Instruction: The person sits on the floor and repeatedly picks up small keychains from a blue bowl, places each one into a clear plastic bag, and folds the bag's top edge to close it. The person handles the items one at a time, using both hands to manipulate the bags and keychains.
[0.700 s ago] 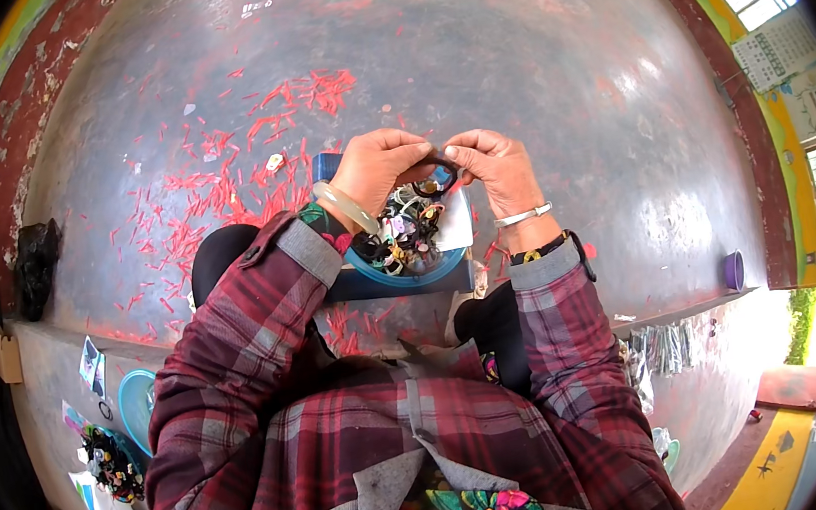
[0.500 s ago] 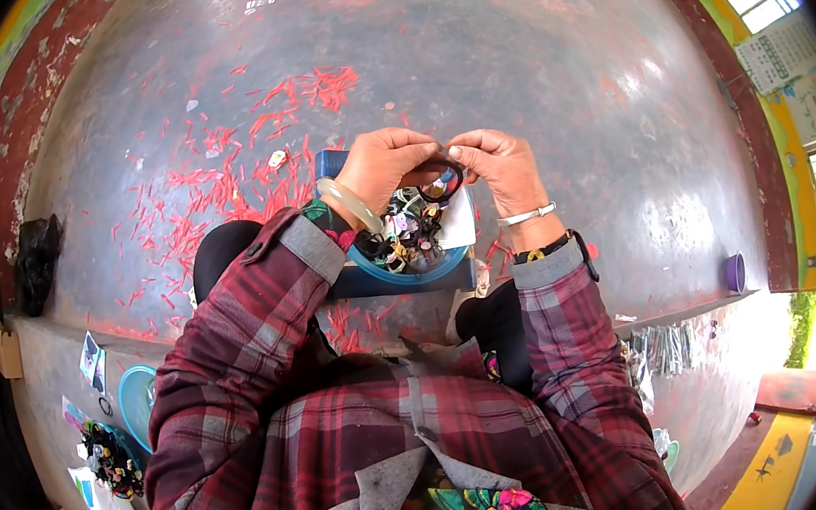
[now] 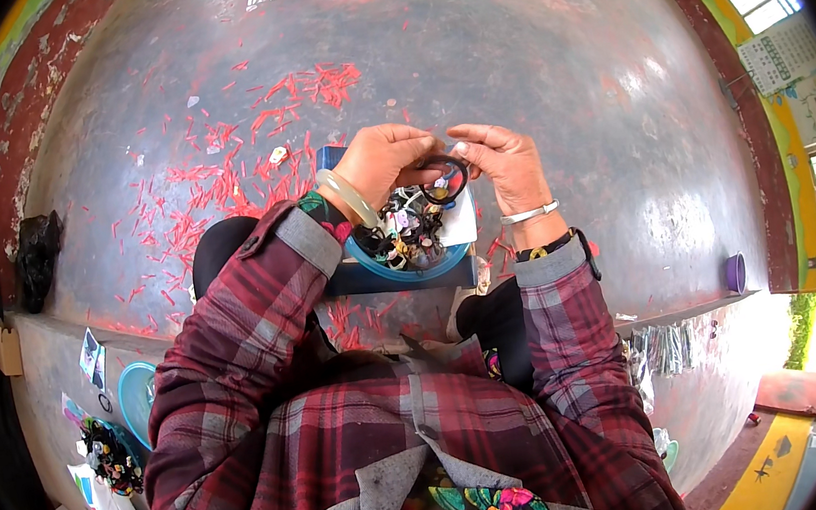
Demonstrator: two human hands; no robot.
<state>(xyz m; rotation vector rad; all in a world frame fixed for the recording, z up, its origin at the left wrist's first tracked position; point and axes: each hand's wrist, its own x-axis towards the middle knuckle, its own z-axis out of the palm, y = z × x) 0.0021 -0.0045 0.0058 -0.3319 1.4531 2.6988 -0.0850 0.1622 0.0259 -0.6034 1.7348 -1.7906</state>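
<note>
My left hand (image 3: 389, 161) pinches a black hair tie (image 3: 462, 176), a ring that hangs over the right part of a blue bowl (image 3: 405, 273). Facing it, my right hand (image 3: 511, 165) has its thumb and forefinger a little apart, close to the ring, with nothing visible between them. Inside the bowl lies a pile of black hair ties (image 3: 412, 229) with small coloured and pale ornaments. A white card-like piece (image 3: 460, 221) rests at the bowl's right side. Part of the ring is hidden behind my left fingers.
The bowl stands on a low dark-blue stool (image 3: 356, 281) between my knees. Red scraps (image 3: 219, 186) litter the grey floor. To my left are a turquoise basin (image 3: 135, 402) and another heap of hair ties (image 3: 109, 460). A purple container (image 3: 735, 273) stands far right.
My right thumb and forefinger have parted and drawn slightly away from the hair tie. The ring has tilted, so its round opening shows more plainly below my left fingers.
</note>
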